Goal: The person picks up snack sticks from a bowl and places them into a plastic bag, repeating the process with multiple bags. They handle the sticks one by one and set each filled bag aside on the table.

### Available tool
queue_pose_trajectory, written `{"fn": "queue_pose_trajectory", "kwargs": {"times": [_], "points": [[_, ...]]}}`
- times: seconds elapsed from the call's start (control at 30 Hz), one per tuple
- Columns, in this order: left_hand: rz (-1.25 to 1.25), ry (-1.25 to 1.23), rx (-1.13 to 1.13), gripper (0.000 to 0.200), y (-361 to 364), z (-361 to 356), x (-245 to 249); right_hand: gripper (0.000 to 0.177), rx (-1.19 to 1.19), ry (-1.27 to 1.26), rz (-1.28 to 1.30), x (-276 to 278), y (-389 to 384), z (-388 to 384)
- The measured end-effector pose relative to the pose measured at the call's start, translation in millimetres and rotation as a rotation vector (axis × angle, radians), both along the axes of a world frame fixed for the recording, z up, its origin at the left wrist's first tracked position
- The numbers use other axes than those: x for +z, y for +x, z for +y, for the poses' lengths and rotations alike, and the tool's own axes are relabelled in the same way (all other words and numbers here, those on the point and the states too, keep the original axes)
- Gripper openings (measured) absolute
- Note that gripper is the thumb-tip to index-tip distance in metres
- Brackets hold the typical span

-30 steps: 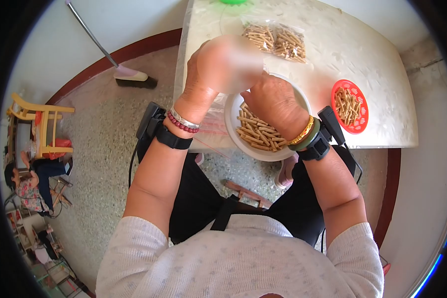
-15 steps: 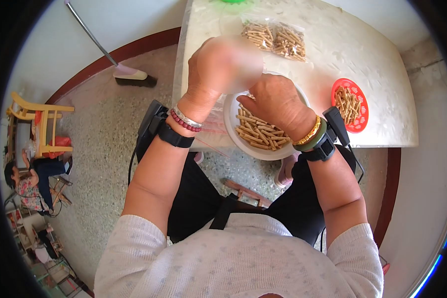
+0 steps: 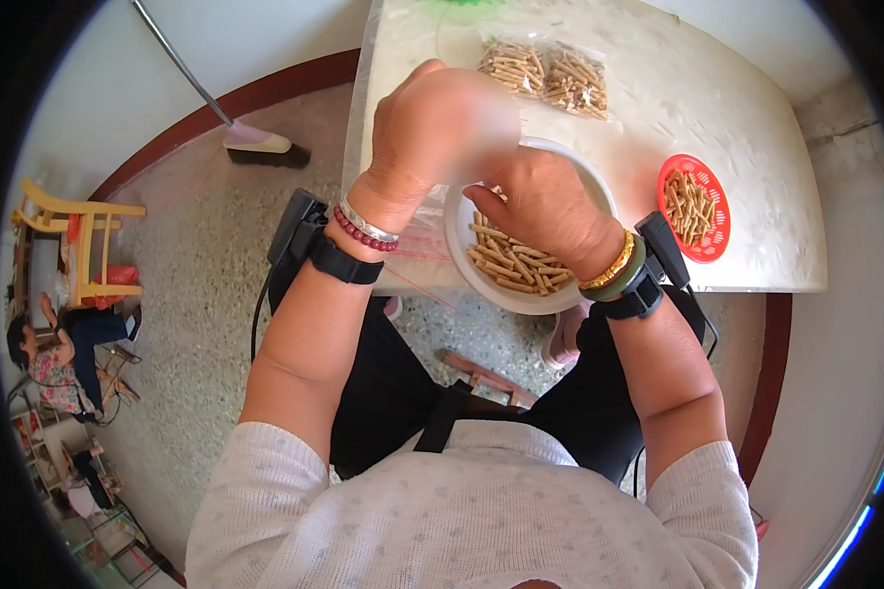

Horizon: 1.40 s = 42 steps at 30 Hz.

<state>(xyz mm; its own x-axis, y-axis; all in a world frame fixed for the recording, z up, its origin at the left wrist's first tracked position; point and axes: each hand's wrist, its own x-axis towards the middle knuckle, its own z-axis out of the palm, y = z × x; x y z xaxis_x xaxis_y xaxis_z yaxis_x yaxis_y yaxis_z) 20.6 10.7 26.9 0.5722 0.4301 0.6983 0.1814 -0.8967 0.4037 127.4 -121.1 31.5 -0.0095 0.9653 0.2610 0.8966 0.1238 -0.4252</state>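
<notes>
Both my hands meet above a white bowl (image 3: 463, 265) at the table's near edge. Many short tan sticks (image 3: 521, 265) lie in that bowl. My left hand (image 3: 427, 128) is raised over the bowl's left rim, its fingers lost in a blurred patch. Just right of it, my right hand (image 3: 550, 201) is bent over the bowl, thumb pointing left and fingers curled toward the blur. Whatever the fingertips hold cannot be made out. Beyond the hands lie two clear bags of sticks (image 3: 575, 83). A red basket (image 3: 721, 221) with similar sticks stands on the right.
The pale table (image 3: 756, 128) reaches back to the wall. Part of a green object shows at its far edge. A broom (image 3: 265, 147) leans at the left. Farther left are a wooden chair (image 3: 108, 245) and a seated person (image 3: 59, 363). A wooden stool part (image 3: 486, 378) shows between my legs.
My left hand has tilted slightly, its knuckles a little higher. The white bowl has shifted slightly up and to the right. My right hand stays nearly in place.
</notes>
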Motion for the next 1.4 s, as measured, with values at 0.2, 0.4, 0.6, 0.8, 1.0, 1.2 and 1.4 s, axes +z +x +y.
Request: {"fn": "queue_pose_trajectory", "kwargs": {"times": [0.2,0.4,0.6,0.8,1.0,1.2,1.4], "points": [[0.036,-0.228,-0.073,0.012,-1.4,0.8,-4.8,0.016,-0.076,0.200,0.452,13.4,12.8,-9.0],[-0.005,-0.313,-0.086,0.012,1.1,-2.2,-7.0,0.016,-0.044,0.284,0.341,10.4,13.0,-9.3],[-0.058,-0.335,-0.149,0.009,1.0,-4.8,-8.3,0.030,-0.035,0.082,-0.065,-6.6,4.6,-4.8],[-0.138,-0.172,-0.050,0.008,-2.6,9.0,0.4,0.037,-0.028,0.056,-0.161,-9.6,-1.4,7.8],[0.025,-0.217,-0.039,0.009,-4.2,4.7,-2.6,0.028,-0.052,0.053,-0.217,-15.8,2.4,9.1],[0.068,-0.241,-0.042,0.009,-1.4,-0.1,-5.4,0.015,-0.079,-0.045,-0.202,4.2,3.2,-1.3],[0.030,-0.251,-0.065,0.011,-1.4,1.8,-12.9,0.019,-0.039,0.325,0.336,14.6,17.0,-13.5]]}}
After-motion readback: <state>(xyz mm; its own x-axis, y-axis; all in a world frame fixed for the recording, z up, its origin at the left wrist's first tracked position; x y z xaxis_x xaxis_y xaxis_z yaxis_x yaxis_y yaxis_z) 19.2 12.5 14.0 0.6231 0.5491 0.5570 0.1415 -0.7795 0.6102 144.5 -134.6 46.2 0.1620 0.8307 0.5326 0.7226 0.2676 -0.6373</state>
